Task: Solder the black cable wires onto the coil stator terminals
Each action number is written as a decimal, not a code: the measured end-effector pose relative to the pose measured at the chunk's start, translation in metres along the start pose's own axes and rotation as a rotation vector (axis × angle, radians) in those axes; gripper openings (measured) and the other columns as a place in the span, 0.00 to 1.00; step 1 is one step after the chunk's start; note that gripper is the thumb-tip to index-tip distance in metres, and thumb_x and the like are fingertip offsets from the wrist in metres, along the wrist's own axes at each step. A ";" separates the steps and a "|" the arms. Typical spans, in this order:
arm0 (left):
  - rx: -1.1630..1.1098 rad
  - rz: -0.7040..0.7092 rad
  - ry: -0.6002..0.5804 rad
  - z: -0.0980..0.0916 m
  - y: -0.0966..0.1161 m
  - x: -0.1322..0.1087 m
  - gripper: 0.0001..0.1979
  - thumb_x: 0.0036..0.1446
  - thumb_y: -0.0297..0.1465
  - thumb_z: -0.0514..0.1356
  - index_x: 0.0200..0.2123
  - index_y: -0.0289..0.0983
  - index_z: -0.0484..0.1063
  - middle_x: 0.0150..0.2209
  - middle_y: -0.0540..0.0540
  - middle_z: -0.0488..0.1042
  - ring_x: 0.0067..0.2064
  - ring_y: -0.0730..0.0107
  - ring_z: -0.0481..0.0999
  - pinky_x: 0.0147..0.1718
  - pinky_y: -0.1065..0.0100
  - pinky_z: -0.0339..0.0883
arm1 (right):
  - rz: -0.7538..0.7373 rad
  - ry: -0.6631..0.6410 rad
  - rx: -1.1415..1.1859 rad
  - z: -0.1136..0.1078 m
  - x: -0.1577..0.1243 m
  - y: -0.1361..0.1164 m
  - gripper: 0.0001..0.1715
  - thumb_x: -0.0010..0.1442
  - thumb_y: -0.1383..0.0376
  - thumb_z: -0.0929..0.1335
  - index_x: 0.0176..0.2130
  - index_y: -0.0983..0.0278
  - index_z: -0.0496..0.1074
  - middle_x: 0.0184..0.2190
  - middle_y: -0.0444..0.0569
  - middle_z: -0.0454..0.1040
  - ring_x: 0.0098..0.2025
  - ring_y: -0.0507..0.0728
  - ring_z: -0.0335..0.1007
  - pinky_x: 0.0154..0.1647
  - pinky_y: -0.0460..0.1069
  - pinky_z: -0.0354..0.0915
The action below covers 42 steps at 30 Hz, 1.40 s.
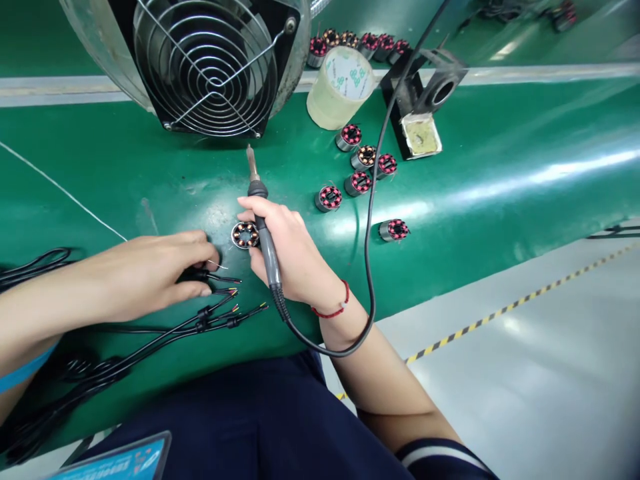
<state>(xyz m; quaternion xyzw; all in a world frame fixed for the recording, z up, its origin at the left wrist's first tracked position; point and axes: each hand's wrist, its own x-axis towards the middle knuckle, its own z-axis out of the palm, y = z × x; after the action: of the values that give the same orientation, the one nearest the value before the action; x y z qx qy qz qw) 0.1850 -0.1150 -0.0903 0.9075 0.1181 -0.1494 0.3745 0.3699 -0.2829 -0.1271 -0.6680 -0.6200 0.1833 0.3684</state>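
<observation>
My right hand is closed around a soldering iron, whose bare metal tip points away from me toward the fan. The fingertips of the same hand touch a small motor stator with copper windings, on the green bench. To the left, my left hand is closed, with a thin solder wire sticking out past its fingers. A black cable with stripped ends lies at its thumb and fingers; whether it is gripped too, I cannot tell. More black cables with coloured wire ends lie below that hand.
A fan with a wire guard stands at the back. Right of it are a tape roll, an iron stand with a sponge, and several stators. The iron's cord loops over my right forearm.
</observation>
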 end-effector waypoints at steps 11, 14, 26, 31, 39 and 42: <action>-0.326 -0.240 0.081 -0.019 0.009 0.008 0.15 0.56 0.46 0.59 0.31 0.41 0.71 0.21 0.54 0.63 0.23 0.72 0.59 0.22 0.70 0.55 | 0.134 0.179 0.223 0.003 -0.005 -0.035 0.26 0.68 0.70 0.61 0.63 0.56 0.59 0.48 0.47 0.79 0.48 0.55 0.80 0.56 0.54 0.76; -0.455 -0.225 0.068 -0.022 0.012 0.007 0.14 0.53 0.45 0.60 0.29 0.39 0.71 0.25 0.51 0.69 0.26 0.73 0.64 0.26 0.71 0.60 | 0.138 0.225 0.298 0.009 -0.006 -0.045 0.25 0.69 0.71 0.62 0.63 0.56 0.59 0.45 0.46 0.78 0.44 0.53 0.80 0.52 0.52 0.78; -0.594 -0.171 0.009 -0.022 0.012 0.003 0.12 0.52 0.40 0.63 0.31 0.37 0.76 0.26 0.51 0.75 0.28 0.75 0.68 0.28 0.75 0.62 | -0.025 0.403 0.523 0.035 -0.007 -0.040 0.26 0.70 0.70 0.64 0.63 0.54 0.58 0.41 0.42 0.77 0.41 0.50 0.79 0.44 0.48 0.81; -0.584 -0.152 0.008 -0.018 0.006 0.003 0.11 0.54 0.40 0.62 0.32 0.38 0.76 0.28 0.50 0.76 0.29 0.73 0.70 0.30 0.73 0.62 | -0.099 0.418 0.444 0.033 -0.007 -0.037 0.26 0.70 0.69 0.65 0.63 0.53 0.59 0.41 0.42 0.78 0.41 0.51 0.79 0.45 0.48 0.79; -0.347 -0.027 0.134 -0.014 0.015 0.004 0.18 0.68 0.42 0.52 0.37 0.37 0.76 0.33 0.50 0.76 0.34 0.72 0.71 0.36 0.72 0.63 | -0.046 0.436 0.539 0.033 -0.005 -0.038 0.26 0.67 0.73 0.67 0.60 0.54 0.63 0.38 0.40 0.77 0.39 0.49 0.78 0.44 0.47 0.78; -0.266 0.021 0.114 -0.012 0.016 0.003 0.20 0.70 0.41 0.50 0.34 0.36 0.76 0.32 0.50 0.75 0.34 0.72 0.70 0.36 0.71 0.62 | -0.045 0.442 0.562 0.036 -0.005 -0.037 0.27 0.67 0.73 0.67 0.61 0.53 0.62 0.37 0.39 0.77 0.38 0.49 0.78 0.41 0.46 0.78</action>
<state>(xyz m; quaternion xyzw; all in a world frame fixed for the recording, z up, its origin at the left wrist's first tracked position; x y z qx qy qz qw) 0.1957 -0.1169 -0.0730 0.8580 0.1485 -0.0768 0.4857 0.3182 -0.2794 -0.1249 -0.5504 -0.4650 0.1897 0.6670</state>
